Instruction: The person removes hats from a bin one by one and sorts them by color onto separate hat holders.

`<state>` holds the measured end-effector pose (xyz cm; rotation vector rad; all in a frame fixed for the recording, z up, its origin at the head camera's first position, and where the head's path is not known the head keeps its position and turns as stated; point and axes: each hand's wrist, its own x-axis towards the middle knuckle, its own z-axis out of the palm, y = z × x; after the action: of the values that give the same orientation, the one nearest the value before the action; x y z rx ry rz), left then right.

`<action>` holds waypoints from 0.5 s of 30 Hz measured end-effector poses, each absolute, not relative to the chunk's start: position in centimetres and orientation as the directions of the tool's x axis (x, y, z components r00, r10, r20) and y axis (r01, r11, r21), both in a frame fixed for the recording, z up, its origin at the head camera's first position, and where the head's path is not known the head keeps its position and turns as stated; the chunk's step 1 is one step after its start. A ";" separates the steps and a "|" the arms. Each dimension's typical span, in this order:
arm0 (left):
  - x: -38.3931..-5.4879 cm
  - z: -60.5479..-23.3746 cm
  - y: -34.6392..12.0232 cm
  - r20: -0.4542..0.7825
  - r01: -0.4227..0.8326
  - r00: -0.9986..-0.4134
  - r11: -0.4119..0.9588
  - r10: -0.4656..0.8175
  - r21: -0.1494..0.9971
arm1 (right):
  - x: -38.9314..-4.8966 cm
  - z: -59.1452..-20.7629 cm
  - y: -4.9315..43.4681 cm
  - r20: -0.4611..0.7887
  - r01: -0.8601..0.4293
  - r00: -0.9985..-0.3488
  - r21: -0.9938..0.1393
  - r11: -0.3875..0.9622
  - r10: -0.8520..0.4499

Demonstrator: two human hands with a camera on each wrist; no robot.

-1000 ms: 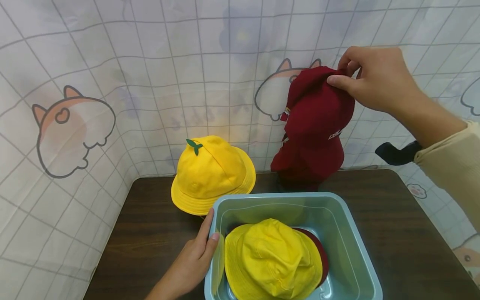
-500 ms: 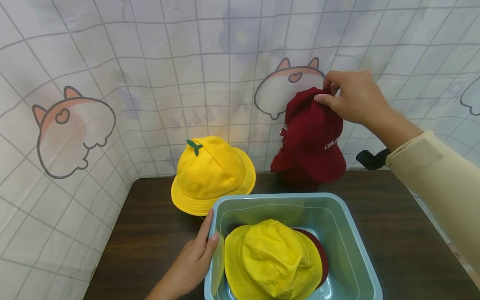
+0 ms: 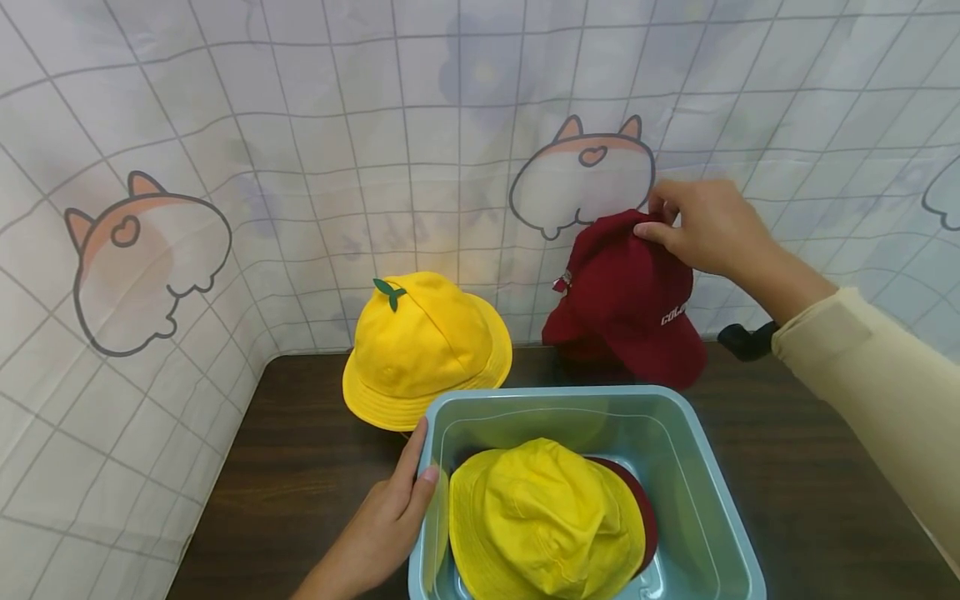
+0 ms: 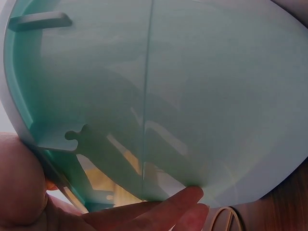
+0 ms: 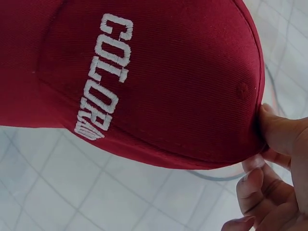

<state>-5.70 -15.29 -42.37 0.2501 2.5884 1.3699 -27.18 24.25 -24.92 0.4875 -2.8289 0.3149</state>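
In the head view my right hand point(image 3: 712, 229) pinches the top of a red baseball cap point(image 3: 626, 279) with white lettering. The right wrist view shows the cap's crown point(image 5: 183, 86) held between thumb and fingers. That cap sits over another red cap point(image 3: 564, 327), mostly hidden, at the table's back edge. My left hand point(image 3: 382, 517) holds the left rim of a light-blue plastic tub point(image 3: 555, 391), thumb on the rim and fingers along the outer wall point(image 4: 192, 110). Inside the tub lies a yellow bucket hat point(image 3: 551, 508) over a dark red one point(image 3: 641, 508).
A yellow bucket hat point(image 3: 423, 342) with a green sprout stands behind the tub's left corner. Dark wooden table point(image 3: 277, 467) extends on both sides of the tub. A white grid-patterned cloth point(image 3: 315, 167) with cartoon prints hangs behind.
My right hand has come down with the red cap, lowering it over the other red cap and tilting its brim forward to the right. The left hand and tub have stayed put.
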 end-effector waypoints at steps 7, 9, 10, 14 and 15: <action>-5.7 -42.3 -15.0 -0.096 0.050 -0.969 0.560 0.228 0.827 | -27.3 -26.4 25.2 0.283 -0.365 -0.909 -0.180 0.913 -0.308; -5.8 -42.3 -14.9 -0.097 0.048 -0.969 0.561 0.226 0.827 | -27.2 -26.9 25.3 0.282 -0.370 -0.908 -0.194 0.908 -0.310; -5.8 -42.3 -14.8 -0.097 0.048 -0.969 0.562 0.225 0.826 | -27.1 -27.1 25.3 0.278 -0.372 -0.909 -0.201 0.906 -0.311; -5.9 -42.2 -14.7 -0.101 0.041 -0.970 0.558 0.222 0.829 | -26.9 -27.9 25.1 0.258 -0.377 -0.912 -0.229 0.897 -0.318; -5.9 -42.2 -14.6 -0.102 0.040 -0.970 0.557 0.222 0.829 | -26.9 -28.1 25.1 0.255 -0.378 -0.913 -0.231 0.896 -0.319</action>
<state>-5.89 -14.63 -42.21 0.2217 2.5955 1.3751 -26.86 25.05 -28.13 0.5302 -2.8520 0.4099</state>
